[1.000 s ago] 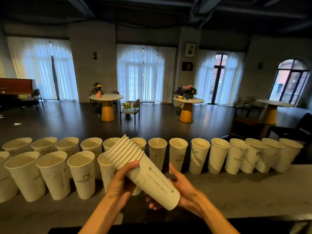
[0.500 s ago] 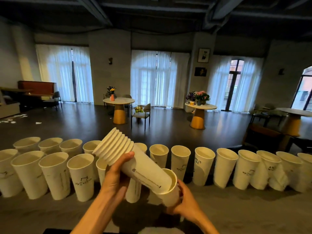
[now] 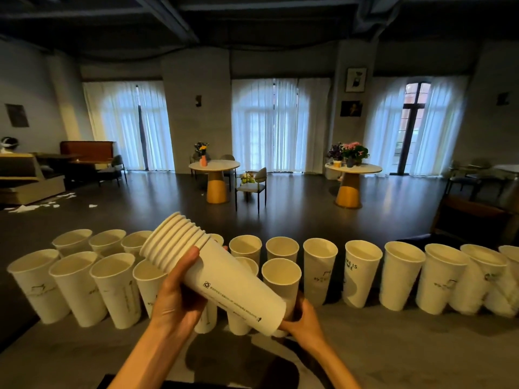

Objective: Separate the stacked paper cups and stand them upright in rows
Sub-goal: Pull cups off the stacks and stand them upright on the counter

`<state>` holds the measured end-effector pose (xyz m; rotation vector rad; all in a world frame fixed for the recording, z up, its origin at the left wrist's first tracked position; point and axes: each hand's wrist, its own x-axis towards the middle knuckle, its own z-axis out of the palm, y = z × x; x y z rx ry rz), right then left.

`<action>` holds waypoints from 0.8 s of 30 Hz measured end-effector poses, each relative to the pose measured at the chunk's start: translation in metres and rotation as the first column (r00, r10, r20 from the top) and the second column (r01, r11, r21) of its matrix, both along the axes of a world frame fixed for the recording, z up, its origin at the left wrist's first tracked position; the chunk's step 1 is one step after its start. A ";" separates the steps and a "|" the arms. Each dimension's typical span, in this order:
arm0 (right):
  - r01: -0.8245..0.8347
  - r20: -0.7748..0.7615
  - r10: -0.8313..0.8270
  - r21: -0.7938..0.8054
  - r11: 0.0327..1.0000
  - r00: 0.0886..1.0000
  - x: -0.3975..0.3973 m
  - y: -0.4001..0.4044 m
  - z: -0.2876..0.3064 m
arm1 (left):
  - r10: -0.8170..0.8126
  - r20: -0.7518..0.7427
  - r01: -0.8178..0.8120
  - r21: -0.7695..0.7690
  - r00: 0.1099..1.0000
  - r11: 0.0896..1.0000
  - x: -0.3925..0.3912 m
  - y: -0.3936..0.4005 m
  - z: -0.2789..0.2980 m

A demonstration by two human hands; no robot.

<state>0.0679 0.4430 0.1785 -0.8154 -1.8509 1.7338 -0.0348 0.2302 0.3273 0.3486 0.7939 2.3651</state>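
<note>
My left hand (image 3: 175, 297) grips a tilted stack of white paper cups (image 3: 222, 279), rims up and to the left, with several nested rims showing. My right hand (image 3: 302, 318) is wrapped around the lower part of a single cup (image 3: 282, 279) that stands upright at the right end of the front row, just behind the stack's base. A back row of upright cups (image 3: 362, 273) runs across the grey counter (image 3: 393, 346) from left to right. A shorter front row of upright cups (image 3: 75, 284) stands at the left.
The counter's far edge lies right behind the back row. Beyond it is a dark floor with round tables (image 3: 214, 175) and chairs. Bare counter surface shows in front of the back row on the right.
My right hand pulled one cup off the stack's base and brought it upright at the end of the front row. The stack stayed in my left hand. The camera tilted up.
</note>
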 end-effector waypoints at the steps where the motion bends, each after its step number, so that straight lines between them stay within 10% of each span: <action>1: -0.006 0.013 0.006 0.011 1.000 1.000 0.000 -0.002 0.000 | 0.009 -0.020 -0.009 -0.028 1.000 1.000 0.004 0.001 0.001; 8: 0.182 -0.037 -0.183 -0.032 0.983 0.982 0.060 -0.003 0.014 | -0.090 0.005 0.090 -0.141 0.996 0.986 0.035 0.022 -0.008; 14: -0.401 -0.153 0.372 -0.410 0.819 0.916 0.126 0.002 0.061 | -0.140 0.018 0.140 -0.238 0.990 0.961 0.105 0.057 -0.023; 24: -0.530 0.253 0.497 0.082 0.844 0.830 0.165 0.027 0.064 | 0.103 0.055 -0.083 -0.295 0.993 0.952 0.162 0.069 -0.038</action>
